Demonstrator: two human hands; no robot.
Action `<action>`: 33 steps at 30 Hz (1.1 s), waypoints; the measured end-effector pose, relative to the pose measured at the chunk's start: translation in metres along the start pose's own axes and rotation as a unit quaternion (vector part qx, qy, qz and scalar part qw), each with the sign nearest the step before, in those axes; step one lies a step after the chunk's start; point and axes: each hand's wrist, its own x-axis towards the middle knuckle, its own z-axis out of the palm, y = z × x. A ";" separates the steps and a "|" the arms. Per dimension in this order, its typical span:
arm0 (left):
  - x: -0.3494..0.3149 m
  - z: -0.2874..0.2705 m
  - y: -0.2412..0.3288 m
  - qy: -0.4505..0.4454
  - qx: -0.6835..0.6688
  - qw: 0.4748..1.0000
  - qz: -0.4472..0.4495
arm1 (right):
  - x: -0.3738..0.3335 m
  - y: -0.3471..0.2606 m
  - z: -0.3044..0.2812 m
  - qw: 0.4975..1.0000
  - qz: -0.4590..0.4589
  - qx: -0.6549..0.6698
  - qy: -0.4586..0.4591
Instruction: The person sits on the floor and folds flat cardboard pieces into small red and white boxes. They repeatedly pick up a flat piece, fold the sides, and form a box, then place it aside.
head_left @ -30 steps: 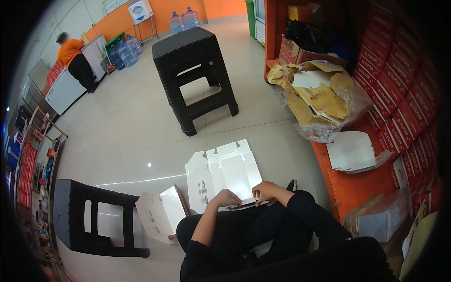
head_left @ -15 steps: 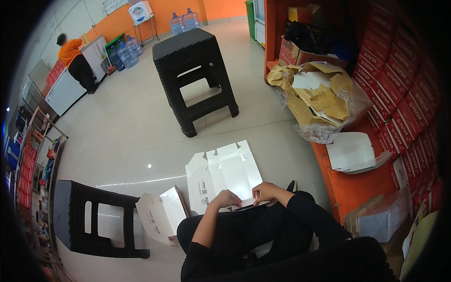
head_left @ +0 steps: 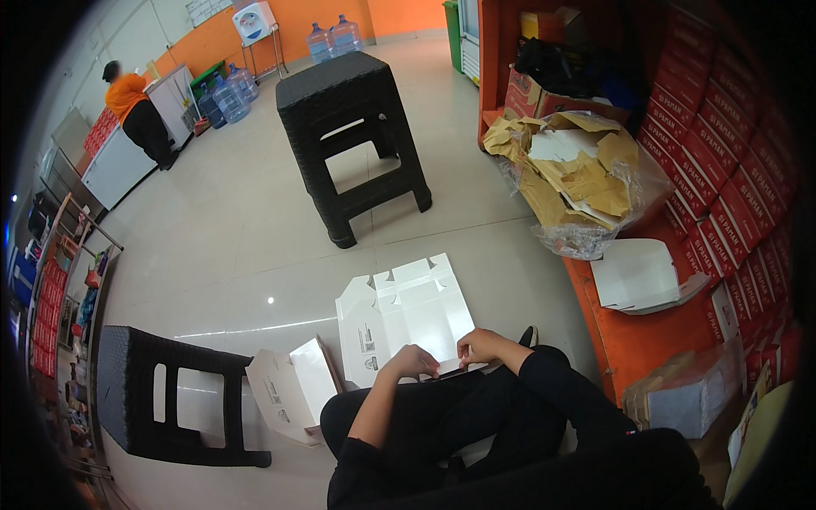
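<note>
A flat, creased white cardboard box blank (head_left: 412,319) with notched flaps at its far end rests with its near edge at my lap. On that near edge, my left hand (head_left: 412,361) has its fingers closed on a narrow flap. My right hand (head_left: 480,347) pinches the same flap a little further right. The flap is partly hidden by my fingers. Left of my lap, partly folded white box blanks (head_left: 285,395) lean near a black stool (head_left: 183,395).
Another black stool (head_left: 348,127) stands ahead on the tiled floor. To the right, an orange shelf (head_left: 599,336) holds white card sheets (head_left: 637,272), torn brown paper (head_left: 586,170) and stacked red boxes (head_left: 714,144). Far left, a person (head_left: 136,106) in orange stands by a white chest freezer (head_left: 127,174).
My hands shift very slightly along the blank's near edge, still gripping the flap. The far person's arms have moved a little.
</note>
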 end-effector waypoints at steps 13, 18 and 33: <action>0.004 0.003 -0.006 0.248 0.122 0.954 0.114 | 0.006 -0.014 -0.014 0.980 -0.014 -0.034 0.195; -0.010 -0.007 0.012 0.427 0.109 0.870 0.219 | -0.007 0.007 -0.039 0.934 -0.135 -0.112 0.311; 0.009 0.016 0.066 0.337 -0.161 0.906 0.198 | 0.003 0.001 -0.034 0.865 0.000 0.389 0.317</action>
